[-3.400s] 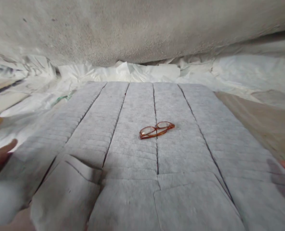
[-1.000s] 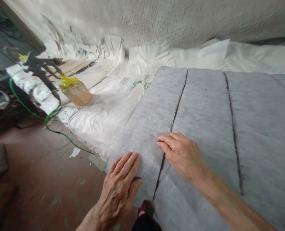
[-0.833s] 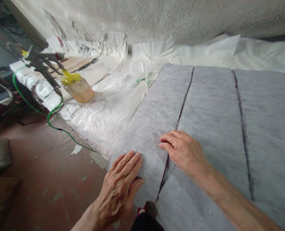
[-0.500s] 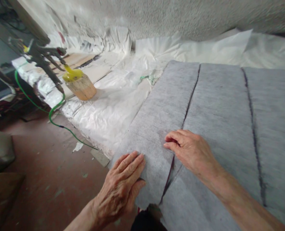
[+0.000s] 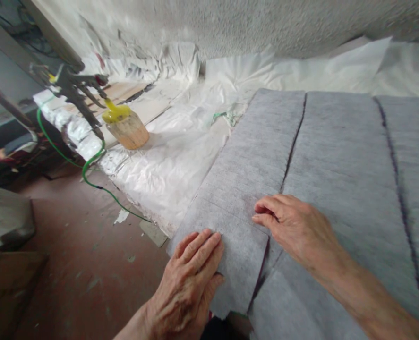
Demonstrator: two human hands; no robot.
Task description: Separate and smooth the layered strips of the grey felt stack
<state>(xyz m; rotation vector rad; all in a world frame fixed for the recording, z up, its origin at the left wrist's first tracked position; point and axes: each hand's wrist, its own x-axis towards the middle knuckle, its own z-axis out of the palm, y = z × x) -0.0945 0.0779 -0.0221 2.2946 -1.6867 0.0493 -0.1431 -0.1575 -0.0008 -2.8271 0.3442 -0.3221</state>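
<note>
Two bare hands rest on the near end of the leftmost strip of thin grey fibrous felt (image 5: 244, 174), one of several long strips lying side by side on the surface with narrow dark gaps between them. The left hand (image 5: 190, 283) lies flat and open, fingers (image 5: 204, 245) spread over the strip's near left corner, palm down at its ragged front edge. The right hand (image 5: 294, 226) sits just beside it, farther in, over the gap to the neighbouring grey felt strip (image 5: 337, 156); its fingers curl loosely, tips pressing the felt where a fine crosswise crease runs, gripping nothing that shows. The felt looks soft and matte, faintly ribbed across its width, its near edge uneven. Left of the strips lies crinkled white plastic sheeting (image 5: 174, 156), glossy and wrinkled, covering the rest of the surface. On it, well apart from the hands, stands a round wooden block with a yellow cap (image 5: 126, 130), beside a dark metal spray gun (image 5: 76, 87) trailing a green hose (image 5: 89, 170) down to the reddish floor (image 5: 71, 264). A rough grey plastered wall (image 5: 230, 23) rises behind.
</note>
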